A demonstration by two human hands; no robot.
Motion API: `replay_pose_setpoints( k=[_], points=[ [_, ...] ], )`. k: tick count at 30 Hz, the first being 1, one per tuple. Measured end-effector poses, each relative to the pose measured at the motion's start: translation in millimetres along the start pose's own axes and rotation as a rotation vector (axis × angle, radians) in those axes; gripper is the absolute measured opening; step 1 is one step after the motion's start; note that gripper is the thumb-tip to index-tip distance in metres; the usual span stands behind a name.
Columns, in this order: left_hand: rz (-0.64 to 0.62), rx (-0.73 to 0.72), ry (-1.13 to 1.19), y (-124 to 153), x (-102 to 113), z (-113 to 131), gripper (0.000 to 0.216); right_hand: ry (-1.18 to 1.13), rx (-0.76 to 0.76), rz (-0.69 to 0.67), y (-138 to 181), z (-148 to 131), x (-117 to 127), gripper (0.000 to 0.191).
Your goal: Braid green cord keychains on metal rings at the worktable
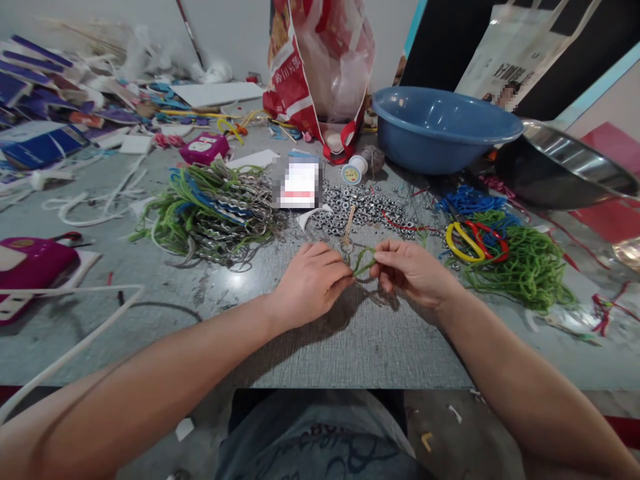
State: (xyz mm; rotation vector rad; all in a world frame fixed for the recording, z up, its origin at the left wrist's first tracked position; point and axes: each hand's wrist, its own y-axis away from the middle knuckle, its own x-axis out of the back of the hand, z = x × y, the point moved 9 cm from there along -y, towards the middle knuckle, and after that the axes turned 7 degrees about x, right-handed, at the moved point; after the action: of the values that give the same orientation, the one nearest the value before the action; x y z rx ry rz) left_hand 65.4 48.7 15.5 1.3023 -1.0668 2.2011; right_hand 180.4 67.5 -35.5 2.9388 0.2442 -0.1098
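Note:
A green cord [364,260] forms a small loop between my two hands, just above the grey table. My left hand [314,279] has its fingers closed on one part of the cord. Thumb and forefinger of my right hand [411,270] pinch the other side of the loop. Beyond my fingers lie many small metal nuts [345,212] with a thin wooden stick [349,223] among them. A pile of green cords [525,260] sits to the right of my right hand, with yellow-and-red-handled scissors [473,241] on its edge. My fingers hide the cord's ends.
Left of centre lies a bundle of green cords with metal pieces [215,207], behind it a magenta device [204,148]. A lit phone [299,183] is beyond the nuts. A blue basin [445,130], a metal bowl [565,163] and a red bag [320,73] stand at the back.

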Motion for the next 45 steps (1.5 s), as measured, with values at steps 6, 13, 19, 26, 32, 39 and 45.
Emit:
replay_pose_setpoints(
  k=[6, 13, 19, 26, 32, 39, 45],
  points=[
    [-0.031, 0.065, 0.075, -2.2, -3.4, -6.5, 0.034, 0.594, 0.653, 0.131, 29.5, -53.5, -11.1, 0.025],
    [-0.037, 0.115, 0.162, -2.8, -2.8, -11.6, 0.039, 0.967, 0.854, -0.095, 33.2, -42.4, -48.2, 0.029],
    [-0.048, 0.104, 0.060, -1.6, -3.9, -7.8, 0.038, 1.008, 0.850, -0.047, 30.2, -42.3, -44.5, 0.017],
    [-0.037, 0.091, -0.009, -0.5, 3.8, -6.2, 0.020, 1.135, 0.856, -0.124, 31.2, -43.2, -48.7, 0.015],
    [-0.118, 0.058, -0.057, 0.0, 1.2, -6.4, 0.015, 1.290, 0.759, -0.224, 26.0, -32.9, -51.0, 0.016],
    [-0.199, 0.069, -0.159, 0.2, -6.3, -6.9, 0.015, 1.366, 0.685, -0.198, 20.4, -25.7, -45.9, 0.015],
    [-0.248, 0.167, -0.247, -5.0, 5.8, -29.1, 0.019, 1.169, 0.695, -0.063, 20.7, -37.8, -34.5, 0.012]
  ],
)
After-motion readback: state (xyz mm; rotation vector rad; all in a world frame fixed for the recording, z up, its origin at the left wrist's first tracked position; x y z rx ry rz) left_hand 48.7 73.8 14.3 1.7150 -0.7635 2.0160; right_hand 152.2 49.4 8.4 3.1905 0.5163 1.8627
